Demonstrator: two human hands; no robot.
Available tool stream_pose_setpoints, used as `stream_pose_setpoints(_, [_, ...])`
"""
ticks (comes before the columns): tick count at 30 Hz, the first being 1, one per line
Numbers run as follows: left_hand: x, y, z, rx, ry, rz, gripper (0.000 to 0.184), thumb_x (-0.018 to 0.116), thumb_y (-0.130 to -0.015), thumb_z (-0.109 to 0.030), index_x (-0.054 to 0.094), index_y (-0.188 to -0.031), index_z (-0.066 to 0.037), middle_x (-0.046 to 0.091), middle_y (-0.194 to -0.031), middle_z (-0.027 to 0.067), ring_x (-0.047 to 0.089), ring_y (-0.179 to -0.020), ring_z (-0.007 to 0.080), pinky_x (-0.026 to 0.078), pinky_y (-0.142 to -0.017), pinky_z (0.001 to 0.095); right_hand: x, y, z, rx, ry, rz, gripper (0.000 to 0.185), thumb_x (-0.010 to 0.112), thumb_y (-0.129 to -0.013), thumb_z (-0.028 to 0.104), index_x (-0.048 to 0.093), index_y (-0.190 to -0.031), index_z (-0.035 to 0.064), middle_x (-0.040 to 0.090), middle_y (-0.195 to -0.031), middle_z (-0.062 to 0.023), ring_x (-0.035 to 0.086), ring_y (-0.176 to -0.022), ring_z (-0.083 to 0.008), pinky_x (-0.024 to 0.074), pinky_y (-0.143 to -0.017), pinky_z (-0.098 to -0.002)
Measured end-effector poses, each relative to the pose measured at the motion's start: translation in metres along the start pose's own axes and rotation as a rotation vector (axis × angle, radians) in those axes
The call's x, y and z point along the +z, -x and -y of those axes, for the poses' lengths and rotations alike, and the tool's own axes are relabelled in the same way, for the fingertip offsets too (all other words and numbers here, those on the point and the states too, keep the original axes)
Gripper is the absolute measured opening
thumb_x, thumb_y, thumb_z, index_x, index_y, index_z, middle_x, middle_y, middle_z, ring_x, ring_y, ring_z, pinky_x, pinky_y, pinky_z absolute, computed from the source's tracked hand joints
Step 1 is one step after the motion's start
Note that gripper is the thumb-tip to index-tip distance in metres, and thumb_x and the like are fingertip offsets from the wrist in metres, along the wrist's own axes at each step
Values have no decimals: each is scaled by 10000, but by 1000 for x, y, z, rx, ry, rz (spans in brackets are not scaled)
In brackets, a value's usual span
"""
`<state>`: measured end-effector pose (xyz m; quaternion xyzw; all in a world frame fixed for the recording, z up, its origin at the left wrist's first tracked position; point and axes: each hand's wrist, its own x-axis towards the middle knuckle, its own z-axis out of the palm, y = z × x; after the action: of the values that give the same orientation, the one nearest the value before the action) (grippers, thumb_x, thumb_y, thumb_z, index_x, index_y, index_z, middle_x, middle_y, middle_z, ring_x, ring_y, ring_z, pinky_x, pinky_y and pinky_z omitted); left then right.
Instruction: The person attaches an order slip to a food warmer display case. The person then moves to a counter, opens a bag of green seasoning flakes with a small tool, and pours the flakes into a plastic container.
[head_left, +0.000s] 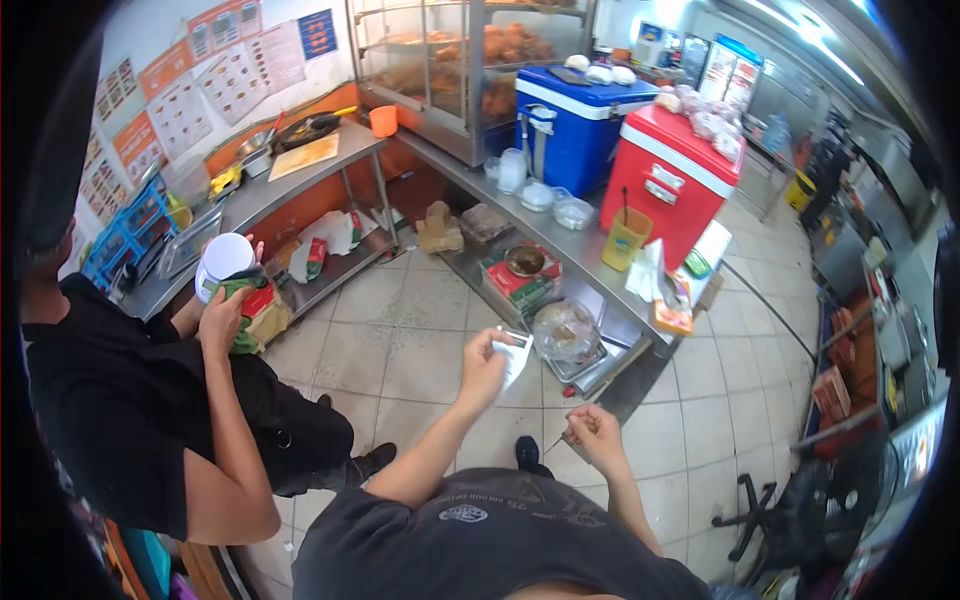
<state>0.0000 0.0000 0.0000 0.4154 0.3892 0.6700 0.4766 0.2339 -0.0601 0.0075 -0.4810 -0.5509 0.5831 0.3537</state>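
Note:
A small white paper slip (515, 360) with printing is pinched between the thumb and fingers of my left hand (484, 368), held out in front of my body above the tiled floor. My right hand (597, 438) is raised lower and to the right, its fingers curled together. Whether anything small sits between those fingertips is too fine to make out. A clear plastic bag (566, 330) lies on the low shelf beyond my hands.
At left a person in black (110, 400) holds a white round item (228, 258) and a green cloth. A steel counter (450, 170) carries a blue cooler (575, 125), a red cooler (670, 180) and a yellow container (625, 240). A black chair (820, 510) stands at right.

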Motion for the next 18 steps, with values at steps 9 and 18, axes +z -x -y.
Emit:
stream_pose_setpoints(9, [-2, -183, -14, 302, -104, -419, 319, 462, -709, 97, 503, -1002, -22, 573, -907, 51, 558, -758, 93, 459, -649, 218, -32, -225, 82, -1, 90, 402, 107, 560, -875, 95, 560, -908, -6, 583, -746, -29, 568, -688, -89, 488, -610, -237])
stream_pose_setpoints(18, [-127, -311, -20, 189, 91, -609, 240, 553, -776, 38, 488, -975, -78, 580, -902, 14, 560, -792, 86, 450, -668, 223, 78, -399, 65, -76, 139, 877, 142, 547, -899, 133, 566, -949, 1, 596, -775, -48, 587, -715, -104, 504, -646, -254])
